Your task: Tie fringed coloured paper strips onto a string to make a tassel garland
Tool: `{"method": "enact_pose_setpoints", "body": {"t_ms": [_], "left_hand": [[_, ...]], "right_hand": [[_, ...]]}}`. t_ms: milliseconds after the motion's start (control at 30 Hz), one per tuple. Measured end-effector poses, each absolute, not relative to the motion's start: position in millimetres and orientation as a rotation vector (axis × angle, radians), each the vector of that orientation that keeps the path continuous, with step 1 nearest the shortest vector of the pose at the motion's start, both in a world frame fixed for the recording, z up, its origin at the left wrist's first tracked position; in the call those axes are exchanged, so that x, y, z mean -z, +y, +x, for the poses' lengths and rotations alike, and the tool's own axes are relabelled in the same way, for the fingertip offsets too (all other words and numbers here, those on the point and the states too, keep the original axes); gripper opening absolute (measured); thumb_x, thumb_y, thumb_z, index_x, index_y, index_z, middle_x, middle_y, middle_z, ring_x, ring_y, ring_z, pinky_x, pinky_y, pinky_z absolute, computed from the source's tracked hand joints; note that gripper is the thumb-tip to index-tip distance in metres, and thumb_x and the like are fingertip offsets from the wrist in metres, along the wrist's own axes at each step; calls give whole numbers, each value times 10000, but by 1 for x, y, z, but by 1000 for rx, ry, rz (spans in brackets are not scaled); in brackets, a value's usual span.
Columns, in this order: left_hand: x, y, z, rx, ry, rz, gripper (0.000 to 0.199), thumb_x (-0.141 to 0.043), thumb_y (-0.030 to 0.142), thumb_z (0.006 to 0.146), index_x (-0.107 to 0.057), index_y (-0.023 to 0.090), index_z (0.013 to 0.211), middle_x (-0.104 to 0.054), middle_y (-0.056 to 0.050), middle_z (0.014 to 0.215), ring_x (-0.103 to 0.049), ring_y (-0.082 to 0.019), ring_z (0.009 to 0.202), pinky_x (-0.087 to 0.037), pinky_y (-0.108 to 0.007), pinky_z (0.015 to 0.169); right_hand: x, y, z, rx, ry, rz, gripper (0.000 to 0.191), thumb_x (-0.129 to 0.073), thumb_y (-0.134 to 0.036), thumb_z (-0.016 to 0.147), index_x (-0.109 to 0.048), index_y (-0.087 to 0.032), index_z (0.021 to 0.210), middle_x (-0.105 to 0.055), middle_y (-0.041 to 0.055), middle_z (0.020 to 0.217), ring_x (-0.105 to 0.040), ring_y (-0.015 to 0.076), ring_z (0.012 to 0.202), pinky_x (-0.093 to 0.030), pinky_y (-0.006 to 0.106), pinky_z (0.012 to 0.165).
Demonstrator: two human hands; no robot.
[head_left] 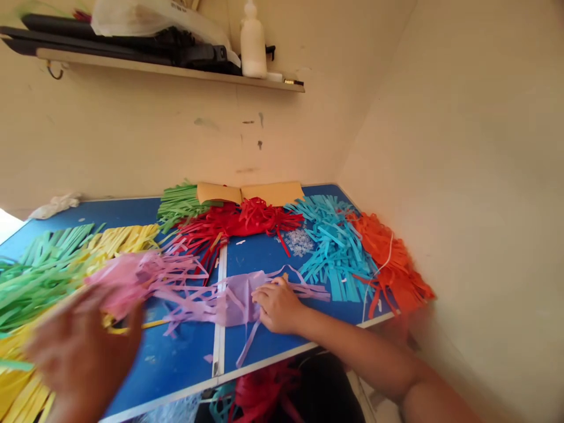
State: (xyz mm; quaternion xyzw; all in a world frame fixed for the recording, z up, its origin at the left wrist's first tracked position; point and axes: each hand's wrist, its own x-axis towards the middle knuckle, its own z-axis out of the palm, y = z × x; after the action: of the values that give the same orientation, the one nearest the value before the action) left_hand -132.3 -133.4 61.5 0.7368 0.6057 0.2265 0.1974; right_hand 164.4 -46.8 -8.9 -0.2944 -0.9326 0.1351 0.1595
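Note:
A lilac fringed sheet (235, 299) lies flat across the white seam of the blue table, its cut strips spreading left and right. My right hand (278, 305) rests on its right part, fingers curled together; whether they pinch the sheet is hidden. Blurred by motion, my left hand (86, 346) hovers at the lower left with thumb and fingers apart, holding nothing. Just beyond it is a pink fringed sheet (127, 279), whose strips reach the lilac ones. Yellow fringe (17, 382) shows beside and behind the left hand.
Green fringe (39, 288) lies left; red fringe (247, 218), a tan card (273, 192), blue fringe (337, 247) and orange fringe (394, 264) lie back and right. A wall shelf (176, 69) holds a white bottle (253, 47). The table edge (273, 364) is near me.

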Motion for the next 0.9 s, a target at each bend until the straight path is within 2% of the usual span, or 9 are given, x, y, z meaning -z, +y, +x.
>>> {"method": "enact_pose_setpoints", "body": {"t_ms": [67,133,267,333,433,500,567,667,900], "left_hand": [[-52,-132,-82,-702,1703,2274,466,-403,593,936,-698,259,1072,-730,-58,1124,-629,-306,1108,-390,-598,970],[-40,-124,-38,-558,1559,2552,462,-453,564,930,-652,207,1146,-698,-106,1171,-620,-311,1116,-313,-607,1051],[-27,-110,-32,-267,1340,2619,491,-440,625,909,-647,180,895,-687,-61,828,-639,-243,774,-395,-470,872],[-33,-110,-65,-168,1324,2543,462,-449,606,913,-648,213,772,-660,-23,728,-609,-218,722,-376,-435,855],[-48,-115,-107,-215,1612,2484,450,-507,558,895,-664,239,619,-644,-17,651,-596,-233,755,-328,-494,940],[-53,-121,-107,-421,1989,2460,379,-526,484,894,-693,234,662,-679,-50,745,-600,-273,840,-329,-534,955],[-45,-130,-83,-623,2081,2538,258,-506,358,911,-720,228,848,-707,-82,932,-601,-288,937,-368,-514,950],[-16,-140,-31,-592,1535,2830,289,-502,251,892,-673,208,1122,-706,-94,1109,-613,-262,1015,-444,-428,940],[16,-134,-13,-416,1523,2831,311,-464,124,875,-693,136,1085,-717,-133,1099,-634,-280,1014,-511,-414,906]], "right_hand": [[12,-48,163,-374,-2660,-826,197,-567,-147,750,-640,-173,931,-707,81,1053,-613,231,1011,-338,424,955],[14,-49,163,-351,-2675,-790,173,-576,-158,727,-645,-174,885,-704,78,1022,-615,228,958,-353,431,963],[13,-46,172,-370,-2655,-678,101,-587,-155,705,-644,-183,784,-696,51,970,-619,198,898,-356,415,1027],[11,-45,178,-404,-2621,-630,57,-595,-164,708,-636,-187,740,-690,46,956,-619,187,889,-349,400,1057],[9,-45,182,-421,-2594,-598,19,-616,-194,712,-626,-181,701,-684,63,958,-614,194,903,-351,382,1069],[8,-46,181,-409,-2590,-586,23,-617,-188,713,-630,-176,699,-686,64,959,-609,190,904,-340,374,1080],[6,-49,179,-389,-2602,-586,32,-618,-194,720,-641,-172,713,-689,57,943,-602,183,886,-340,374,1072],[2,-53,183,-337,-2651,-602,86,-635,-258,731,-648,-181,697,-679,32,838,-574,194,849,-354,424,1010],[-22,-36,236,-336,-2708,-714,240,-688,-308,751,-594,-188,565,-710,7,831,-573,216,954,-269,468,1007]]}}
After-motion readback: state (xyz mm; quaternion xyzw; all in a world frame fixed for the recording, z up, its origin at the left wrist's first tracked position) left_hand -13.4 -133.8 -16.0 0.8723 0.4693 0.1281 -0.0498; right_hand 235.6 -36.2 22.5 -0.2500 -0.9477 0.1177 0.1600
